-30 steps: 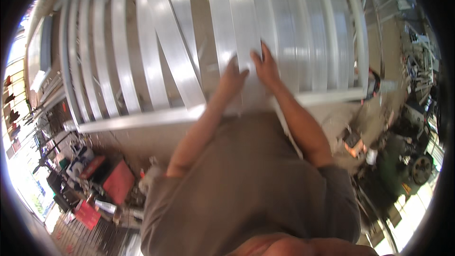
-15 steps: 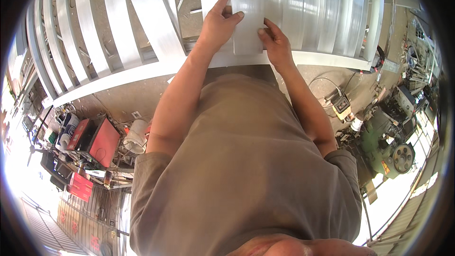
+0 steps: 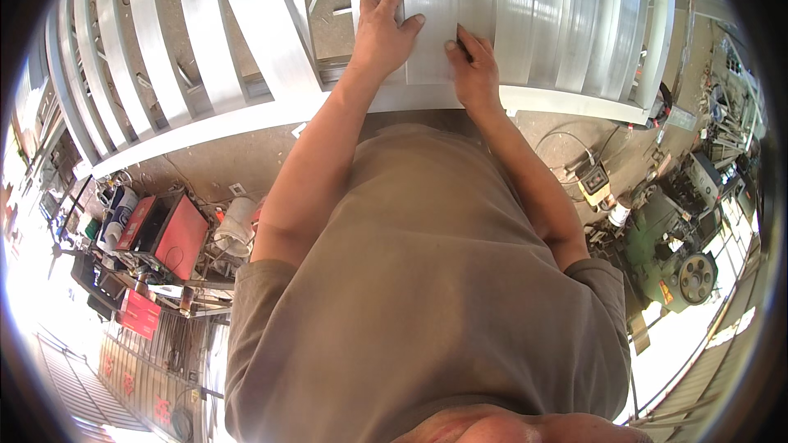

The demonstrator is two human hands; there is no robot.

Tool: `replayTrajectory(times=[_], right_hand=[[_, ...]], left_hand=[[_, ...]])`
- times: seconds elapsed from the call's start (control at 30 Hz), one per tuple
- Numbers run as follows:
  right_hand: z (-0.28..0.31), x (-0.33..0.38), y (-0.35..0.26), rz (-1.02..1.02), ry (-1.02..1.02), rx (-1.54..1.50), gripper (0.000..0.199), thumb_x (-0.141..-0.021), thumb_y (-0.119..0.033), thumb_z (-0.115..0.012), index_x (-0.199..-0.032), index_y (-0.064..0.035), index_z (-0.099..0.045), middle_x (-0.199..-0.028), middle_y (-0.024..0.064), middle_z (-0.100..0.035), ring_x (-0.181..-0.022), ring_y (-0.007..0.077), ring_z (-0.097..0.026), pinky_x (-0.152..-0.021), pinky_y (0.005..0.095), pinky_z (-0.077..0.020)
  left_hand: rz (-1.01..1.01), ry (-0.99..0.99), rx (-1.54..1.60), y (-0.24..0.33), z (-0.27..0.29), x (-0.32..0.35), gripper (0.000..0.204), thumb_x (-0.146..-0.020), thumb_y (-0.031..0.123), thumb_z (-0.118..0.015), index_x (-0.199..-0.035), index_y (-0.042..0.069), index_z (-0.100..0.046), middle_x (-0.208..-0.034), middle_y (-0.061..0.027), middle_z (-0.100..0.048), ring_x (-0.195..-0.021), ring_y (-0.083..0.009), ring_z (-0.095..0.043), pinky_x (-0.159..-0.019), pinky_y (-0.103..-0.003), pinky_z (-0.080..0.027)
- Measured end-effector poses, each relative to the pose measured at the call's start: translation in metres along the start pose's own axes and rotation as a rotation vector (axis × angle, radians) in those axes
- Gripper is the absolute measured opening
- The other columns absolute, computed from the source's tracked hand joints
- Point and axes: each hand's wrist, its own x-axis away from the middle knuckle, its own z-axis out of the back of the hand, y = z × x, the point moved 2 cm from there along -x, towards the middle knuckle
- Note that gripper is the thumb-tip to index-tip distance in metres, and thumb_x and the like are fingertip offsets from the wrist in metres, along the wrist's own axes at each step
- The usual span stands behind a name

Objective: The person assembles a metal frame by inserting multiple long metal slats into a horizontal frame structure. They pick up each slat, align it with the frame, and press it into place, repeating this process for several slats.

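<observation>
Slat-positioning step: left hand (image 3: 379, 29) and right hand (image 3: 474, 66), fingers spread flat and gripping nothing, press a grey metal slat (image 3: 431, 12) lying on the gate frame (image 3: 246, 119); next move likely needs squaring against neighbouring slats.

You have two hands on the work: your left hand (image 3: 382, 33) and right hand (image 3: 474, 70), both on one flat metal slat (image 3: 447, 0). Below the frame's left edge sit two red cases (image 3: 168, 234) and one white bucket (image 3: 235, 228).
</observation>
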Motion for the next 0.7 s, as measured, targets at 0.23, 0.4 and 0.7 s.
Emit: replayTrajectory(times=[0.23, 0.4, 0.7], right_hand=[[-0.001, -0.0028, -0.0005, -0.041, 0.001, 0.022, 0.042, -0.1, -0.022, -0.072, -0.138, -0.0038, -0.069, -0.112, 0.0112, -0.067, -0.1, 0.0215, -0.064, -0.093, 0.0331, -0.0521], [-0.0015, -0.0042, 0.0008, -0.057, 0.022, 0.006, 0.042, -0.1, -0.021, -0.073, -0.138, -0.0045, -0.069, -0.112, 0.0111, -0.066, -0.1, 0.021, -0.064, -0.092, 0.0329, -0.0526], [-0.0036, -0.003, 0.0036, -0.054, 0.026, -0.003, 0.042, -0.099, -0.02, -0.074, -0.139, -0.0065, -0.07, -0.112, 0.0105, -0.066, -0.099, 0.0205, -0.064, -0.092, 0.0332, -0.0529]], left_hand=[[0.017, 0.007, -0.025, -0.0008, -0.005, -0.0045, 0.077, -0.092, 0.023, -0.078, -0.161, 0.011, -0.046, -0.129, -0.0225, -0.054, -0.113, -0.0352, -0.063, -0.102, -0.043, -0.053], [0.023, 0.003, -0.039, -0.0001, -0.008, -0.0066, 0.077, -0.093, 0.024, -0.078, -0.162, 0.011, -0.046, -0.131, -0.0228, -0.053, -0.116, -0.0358, -0.062, -0.103, -0.043, -0.053], [0.046, -0.002, -0.059, 0.0028, -0.0067, -0.0059, 0.077, -0.093, 0.024, -0.077, -0.162, 0.013, -0.044, -0.134, -0.0218, -0.052, -0.12, -0.0362, -0.061, -0.104, -0.044, -0.053]])
